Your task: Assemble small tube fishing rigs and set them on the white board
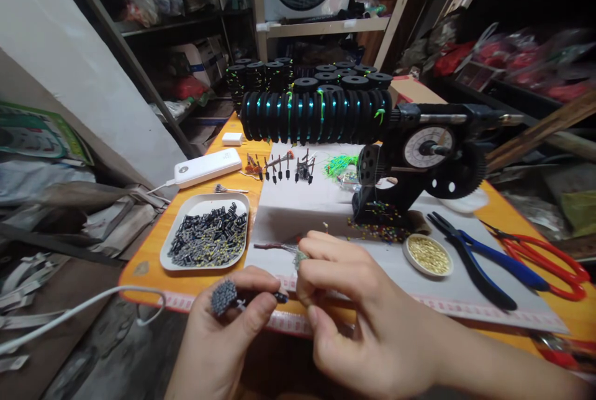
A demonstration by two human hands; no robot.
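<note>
My left hand [216, 341] is closed, with a small black cylindrical piece [280, 297] pinched between thumb and forefinger. A bundle of thin grey rods [224, 297] also sits in this hand, its packed ends showing. Close beside it, my right hand [367, 300] is closed, thumb and fingers bent together near the black piece; what they hold is hidden. Behind the right fingers is a pale greenish tuft [299, 257], partly covered. A dark thin stick [270, 245] lies just left of it on the white sheet [321, 201].
A white tray [164, 257] of small black and grey pieces stands left. Ahead is a hand-cranked winder [410, 151] beside black spools [316, 115]. On the right lie a dish of gold bits [427, 255], blue-handled pliers [498, 263] and red scissors [544, 257]. A white power bank [207, 168] lies back left.
</note>
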